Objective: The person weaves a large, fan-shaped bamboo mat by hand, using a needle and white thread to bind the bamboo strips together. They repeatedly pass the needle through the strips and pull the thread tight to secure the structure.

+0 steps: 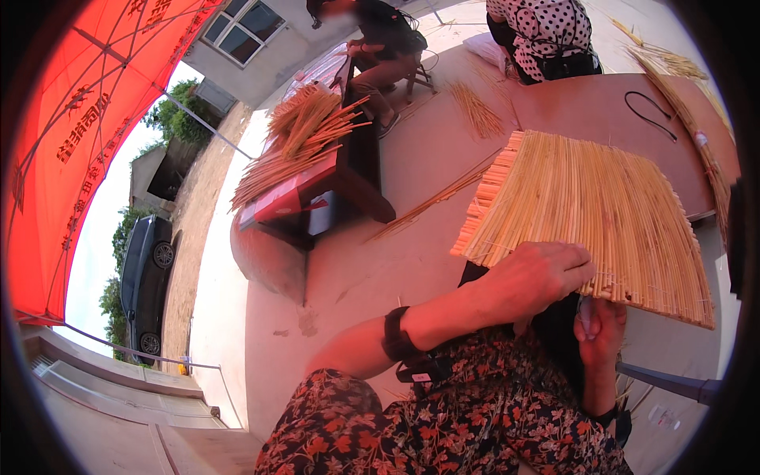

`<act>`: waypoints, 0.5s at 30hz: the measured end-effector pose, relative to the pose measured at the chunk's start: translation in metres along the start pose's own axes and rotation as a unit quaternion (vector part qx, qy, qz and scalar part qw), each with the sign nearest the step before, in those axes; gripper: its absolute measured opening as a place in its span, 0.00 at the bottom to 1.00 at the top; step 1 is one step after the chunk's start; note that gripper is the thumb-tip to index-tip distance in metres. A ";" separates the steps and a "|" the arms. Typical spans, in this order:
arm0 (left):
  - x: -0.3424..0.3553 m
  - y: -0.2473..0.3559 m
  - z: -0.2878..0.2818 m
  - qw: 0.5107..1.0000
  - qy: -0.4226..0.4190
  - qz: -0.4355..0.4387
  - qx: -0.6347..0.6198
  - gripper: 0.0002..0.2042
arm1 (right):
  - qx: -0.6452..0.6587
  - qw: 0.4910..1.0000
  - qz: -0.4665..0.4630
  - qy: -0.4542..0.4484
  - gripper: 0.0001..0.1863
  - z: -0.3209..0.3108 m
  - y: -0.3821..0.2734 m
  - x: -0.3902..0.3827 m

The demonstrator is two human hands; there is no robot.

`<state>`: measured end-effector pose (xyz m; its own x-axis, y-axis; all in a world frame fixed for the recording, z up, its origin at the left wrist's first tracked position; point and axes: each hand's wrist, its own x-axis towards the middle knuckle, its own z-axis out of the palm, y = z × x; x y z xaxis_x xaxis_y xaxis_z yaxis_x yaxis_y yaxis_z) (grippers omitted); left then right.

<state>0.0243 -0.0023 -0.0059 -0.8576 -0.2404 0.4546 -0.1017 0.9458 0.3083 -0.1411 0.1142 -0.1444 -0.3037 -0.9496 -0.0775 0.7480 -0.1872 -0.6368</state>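
Note:
A mat of pale tan reeds (582,206), joined by thin thread rows, slants above my lap. My left hand (546,269) has its fingers curled on the lower left part of the mat, gripping that edge. Below the mat, my right hand (602,332) is closed around a small pale purplish item (586,317), too hidden to name. The mat's underside and part of my right fingers are out of sight. A black band (396,332) circles my left wrist, and patterned dark fabric (427,427) covers my lap.
Ahead, a dark bench (364,198) bears loose reed bundles (305,127). A seated person (372,47) and another in polka dots (546,32) are behind it. A round brown board (613,115) carries a black cord. Reeds (475,111) lie on the floor. A red canopy (71,111) stands left.

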 end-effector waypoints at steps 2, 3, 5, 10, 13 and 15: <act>-0.003 -0.002 0.004 1.000 -0.002 0.001 -0.004 0.16 | 0.004 1.000 -0.002 -0.002 0.04 0.003 0.000 0.000; -0.006 -0.002 0.006 1.000 -0.003 0.000 0.005 0.15 | 0.010 1.000 -0.003 -0.003 0.04 0.005 0.003 0.000; -0.012 -0.003 0.012 1.000 -0.001 -0.007 0.017 0.15 | 0.013 1.000 -0.003 -0.006 0.04 0.007 0.006 -0.002; -0.020 -0.008 0.029 0.999 0.025 0.007 0.024 0.12 | 0.022 1.000 -0.002 -0.001 0.07 0.006 0.011 -0.008; -0.022 -0.009 0.030 0.999 0.042 0.015 0.012 0.12 | 0.027 1.000 -0.014 -0.006 0.09 0.011 0.008 -0.009; -0.019 -0.005 0.022 0.999 0.044 0.020 0.011 0.12 | -0.007 1.000 -0.011 -0.026 0.10 0.014 -0.002 -0.008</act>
<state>0.0303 0.0021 -0.0341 -0.8136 -0.2203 0.5381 -0.0804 0.9592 0.2711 -0.1318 0.1183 -0.1321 -0.2885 -0.9572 -0.0236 0.7332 -0.2050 -0.6484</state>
